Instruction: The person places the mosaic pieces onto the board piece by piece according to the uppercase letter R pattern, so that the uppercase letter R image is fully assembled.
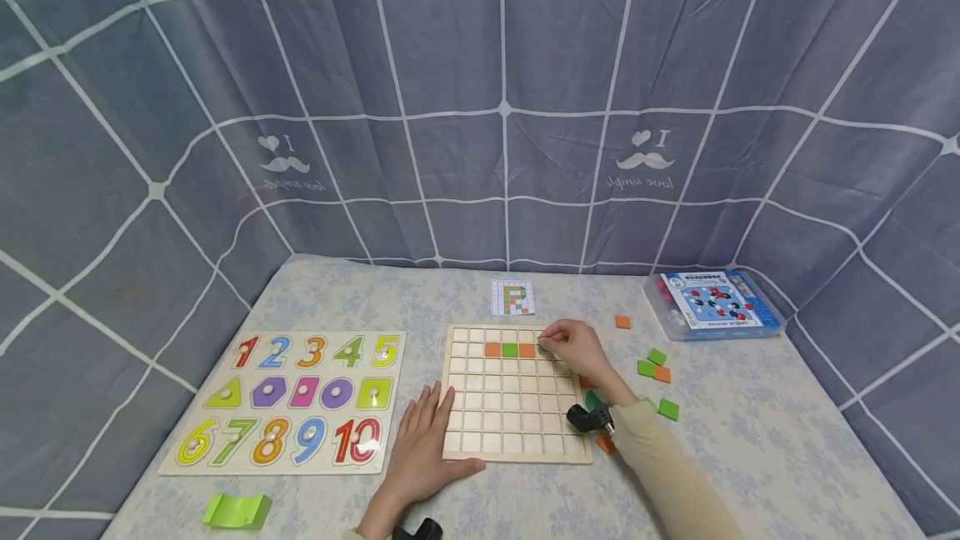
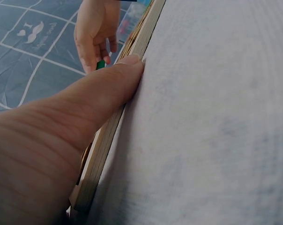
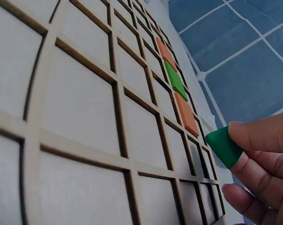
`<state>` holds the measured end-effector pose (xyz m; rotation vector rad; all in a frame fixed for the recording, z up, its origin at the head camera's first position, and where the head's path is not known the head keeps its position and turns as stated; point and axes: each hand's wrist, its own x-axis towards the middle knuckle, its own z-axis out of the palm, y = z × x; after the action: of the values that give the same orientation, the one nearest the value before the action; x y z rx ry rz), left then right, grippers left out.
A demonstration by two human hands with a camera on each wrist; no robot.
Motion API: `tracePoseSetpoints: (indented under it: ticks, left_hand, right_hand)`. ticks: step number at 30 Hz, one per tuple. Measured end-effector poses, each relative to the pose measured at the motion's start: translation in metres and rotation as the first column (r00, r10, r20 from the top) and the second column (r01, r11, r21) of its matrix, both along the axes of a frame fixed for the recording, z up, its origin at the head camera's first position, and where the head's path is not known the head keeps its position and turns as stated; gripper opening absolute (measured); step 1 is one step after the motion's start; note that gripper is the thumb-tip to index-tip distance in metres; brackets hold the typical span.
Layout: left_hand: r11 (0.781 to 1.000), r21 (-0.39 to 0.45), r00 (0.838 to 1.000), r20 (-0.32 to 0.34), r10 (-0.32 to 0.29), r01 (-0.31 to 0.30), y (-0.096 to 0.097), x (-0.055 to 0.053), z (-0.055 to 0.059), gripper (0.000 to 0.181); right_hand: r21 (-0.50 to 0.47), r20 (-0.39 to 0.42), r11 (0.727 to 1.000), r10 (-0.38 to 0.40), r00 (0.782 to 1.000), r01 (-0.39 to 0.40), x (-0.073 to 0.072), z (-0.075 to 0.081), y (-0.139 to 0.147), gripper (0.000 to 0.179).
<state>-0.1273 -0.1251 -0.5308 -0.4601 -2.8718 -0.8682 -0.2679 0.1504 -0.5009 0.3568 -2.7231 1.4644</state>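
Observation:
A wooden grid board lies flat on the table. In its second row from the back sit an orange tile, a green tile and another orange tile, side by side. My right hand pinches a green square tile between thumb and fingertips, just above the grid beside the nearer orange tile. My left hand rests at the board's left front corner with fingers spread. Its thumb lies against the board's front edge in the left wrist view.
A pattern card lies behind the board. Loose green and orange tiles are scattered to the right, some partly hidden by the right arm. A number puzzle lies left, a green holder before it. A plastic box stands back right.

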Motion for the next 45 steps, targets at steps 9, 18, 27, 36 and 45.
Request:
tracePoseSetpoints:
  ticks: [9,18,27,36,45]
  left_hand:
    - [1.000,-0.003,1.000,0.010,0.004,-0.004,0.0005,0.0003,-0.0001,0.108]
    - [1.000,-0.008,1.000,-0.005,0.008,-0.008,0.0008,0.0004,0.0015,0.108]
    - [1.000,-0.008,1.000,-0.007,0.010,-0.010,0.0008,0.0005,-0.0003,0.108]
    - [1.000,-0.017,1.000,-0.011,0.008,-0.009,0.0002,-0.0009,-0.0023,0.109]
    - [1.000,-0.012,1.000,0.001,0.005,-0.005,0.0004,-0.0007,-0.0028,0.109]
  right_hand:
    - [0.068,-0.045,0.997,-0.028,0.999,0.031,0.0033,-0.0057,-0.0070,0.006]
    - [0.117,-0.070,0.990,-0.075,0.995,0.083,0.0029,-0.0051,-0.0069,0.006]
    - [0.160,-0.015,0.985,-0.063,0.998,0.064,0.0015,-0.0022,-0.0037,0.009]
    - [0.196,-0.033,0.979,-0.043,0.999,0.049,0.0025,-0.0021,-0.0023,0.008]
    - [0.227,-0.064,0.972,-0.040,0.997,0.054,0.0026,-0.0055,-0.0020,0.005]
